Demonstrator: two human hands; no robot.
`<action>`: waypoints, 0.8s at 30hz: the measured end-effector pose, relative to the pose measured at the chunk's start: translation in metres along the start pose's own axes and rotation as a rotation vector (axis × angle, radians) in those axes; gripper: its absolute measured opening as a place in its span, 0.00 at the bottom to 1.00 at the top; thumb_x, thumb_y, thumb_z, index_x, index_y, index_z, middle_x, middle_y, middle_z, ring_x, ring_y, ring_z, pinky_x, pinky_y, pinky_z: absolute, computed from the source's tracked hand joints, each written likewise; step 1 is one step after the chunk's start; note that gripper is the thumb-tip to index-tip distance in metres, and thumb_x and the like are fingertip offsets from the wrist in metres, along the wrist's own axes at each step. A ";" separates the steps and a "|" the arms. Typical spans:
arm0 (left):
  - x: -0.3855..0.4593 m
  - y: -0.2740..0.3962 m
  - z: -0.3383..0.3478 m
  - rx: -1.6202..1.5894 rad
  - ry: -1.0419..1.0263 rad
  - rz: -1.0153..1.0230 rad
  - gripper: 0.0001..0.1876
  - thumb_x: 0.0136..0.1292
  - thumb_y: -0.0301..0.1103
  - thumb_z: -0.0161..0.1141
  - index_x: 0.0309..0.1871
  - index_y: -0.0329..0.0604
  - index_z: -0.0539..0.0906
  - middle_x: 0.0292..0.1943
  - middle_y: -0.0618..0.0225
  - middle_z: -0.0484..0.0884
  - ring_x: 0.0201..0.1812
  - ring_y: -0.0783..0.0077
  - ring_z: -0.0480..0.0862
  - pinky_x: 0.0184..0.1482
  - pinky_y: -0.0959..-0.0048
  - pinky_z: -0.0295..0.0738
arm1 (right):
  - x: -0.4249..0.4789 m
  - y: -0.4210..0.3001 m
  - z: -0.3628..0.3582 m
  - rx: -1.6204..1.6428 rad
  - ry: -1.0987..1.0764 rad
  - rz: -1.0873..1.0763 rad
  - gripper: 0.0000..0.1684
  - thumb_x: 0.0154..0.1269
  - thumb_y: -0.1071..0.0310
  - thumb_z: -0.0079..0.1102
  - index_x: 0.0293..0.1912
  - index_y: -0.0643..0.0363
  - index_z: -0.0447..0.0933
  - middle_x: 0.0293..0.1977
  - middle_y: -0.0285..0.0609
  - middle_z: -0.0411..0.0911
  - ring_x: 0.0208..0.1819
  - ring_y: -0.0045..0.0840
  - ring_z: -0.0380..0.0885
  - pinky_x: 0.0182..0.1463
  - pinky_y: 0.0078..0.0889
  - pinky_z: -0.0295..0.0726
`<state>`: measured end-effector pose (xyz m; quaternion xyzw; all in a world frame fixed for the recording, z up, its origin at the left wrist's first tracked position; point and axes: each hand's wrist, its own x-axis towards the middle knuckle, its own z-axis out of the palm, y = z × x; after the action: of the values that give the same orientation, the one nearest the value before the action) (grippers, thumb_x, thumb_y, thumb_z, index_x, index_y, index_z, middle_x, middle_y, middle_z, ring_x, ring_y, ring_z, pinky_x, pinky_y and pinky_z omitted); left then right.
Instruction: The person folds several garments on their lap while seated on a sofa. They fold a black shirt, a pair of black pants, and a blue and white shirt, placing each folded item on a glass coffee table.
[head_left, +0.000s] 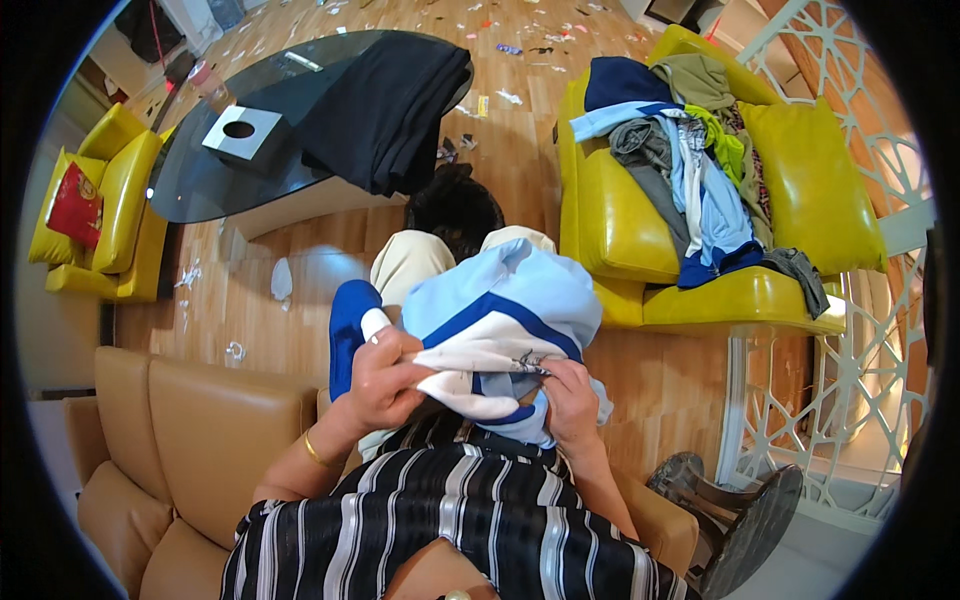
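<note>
A light blue, white and dark blue garment lies bunched over my knees and lap. My left hand pinches the end of its white part between thumb and fingers. On the opposite side, my right hand grips the white and blue cloth near a dark printed mark. Between the hands the fabric forms an opening with a white and blue edge. My cream trousers show beyond the garment.
Black folded cloth and a tissue box rest on the dark oval table. Piled clothes cover part of the yellow sofa at right. A dark round object stands beyond my knees. Scraps litter the wooden floor.
</note>
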<state>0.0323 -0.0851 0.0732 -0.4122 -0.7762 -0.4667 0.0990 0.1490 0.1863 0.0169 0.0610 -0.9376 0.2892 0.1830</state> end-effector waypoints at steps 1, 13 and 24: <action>-0.003 -0.001 0.000 -0.023 -0.019 0.039 0.11 0.39 0.25 0.65 0.31 0.41 0.84 0.32 0.58 0.79 0.30 0.57 0.79 0.30 0.66 0.71 | -0.003 0.007 0.004 0.039 0.020 0.026 0.08 0.51 0.80 0.61 0.35 0.65 0.80 0.43 0.46 0.81 0.44 0.38 0.79 0.46 0.31 0.80; -0.033 -0.034 -0.005 0.344 -0.297 -0.118 0.06 0.43 0.30 0.68 0.26 0.46 0.81 0.30 0.66 0.76 0.35 0.61 0.78 0.43 0.61 0.67 | -0.009 0.023 -0.051 0.647 -0.325 0.391 0.12 0.51 0.72 0.69 0.38 0.64 0.83 0.37 0.44 0.78 0.39 0.29 0.77 0.43 0.25 0.75; -0.023 -0.023 0.001 0.296 -0.359 -0.093 0.14 0.42 0.41 0.73 0.29 0.46 0.83 0.40 0.63 0.79 0.44 0.56 0.79 0.61 0.47 0.64 | -0.029 0.041 -0.026 0.497 -0.028 0.525 0.14 0.47 0.84 0.57 0.36 0.62 0.79 0.31 0.41 0.77 0.36 0.30 0.78 0.42 0.25 0.76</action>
<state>0.0302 -0.1019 0.0452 -0.4335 -0.8595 -0.2709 -0.0031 0.1745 0.2350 0.0043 -0.1354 -0.8248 0.5446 0.0689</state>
